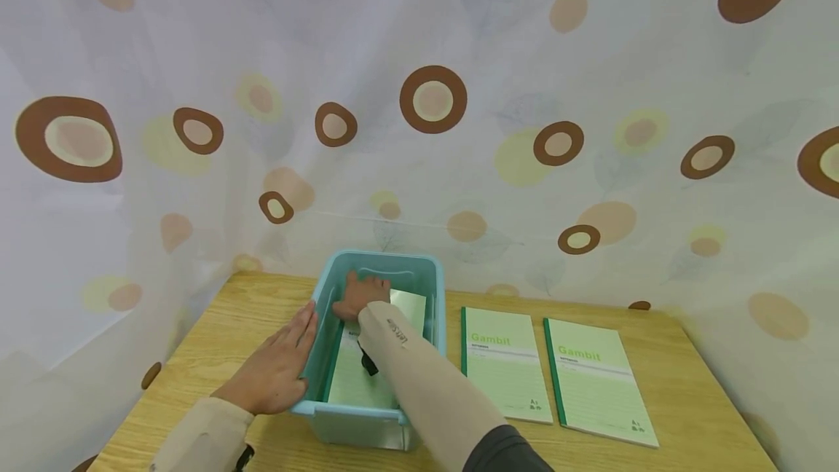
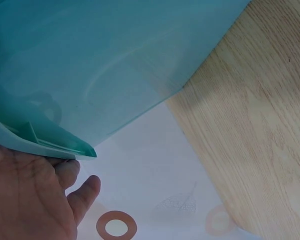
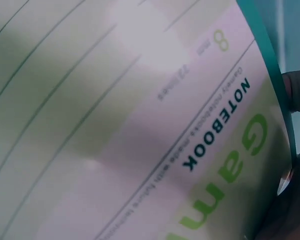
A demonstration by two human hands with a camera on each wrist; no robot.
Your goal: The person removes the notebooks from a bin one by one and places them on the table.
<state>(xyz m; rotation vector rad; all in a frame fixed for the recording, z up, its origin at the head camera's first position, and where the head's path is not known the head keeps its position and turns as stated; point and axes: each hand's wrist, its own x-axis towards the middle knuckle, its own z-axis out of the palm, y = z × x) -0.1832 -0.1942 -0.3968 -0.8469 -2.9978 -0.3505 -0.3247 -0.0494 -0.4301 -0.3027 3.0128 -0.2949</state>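
A light blue plastic bin (image 1: 403, 265) stands on the table with a pale green notebook (image 1: 357, 383) inside. My right hand (image 1: 362, 296) reaches into the bin at the notebook's far end, and its forearm covers part of the cover. In the right wrist view, the fingers (image 3: 296, 92) grip the notebook's dark green spine edge; its lettering reads "NOTEBOOK". My left hand (image 1: 278, 363) rests against the bin's left side with its fingers extended along the rim. The left wrist view shows the palm (image 2: 27, 195) against the outside of that rim (image 2: 45, 149).
Two more pale green notebooks lie side by side right of the bin, one nearer (image 1: 505, 363) and one farther right (image 1: 599, 381). All stand on a wooden table (image 1: 262, 304). Behind hangs a white sheet (image 1: 367, 35) with brown ring patterns.
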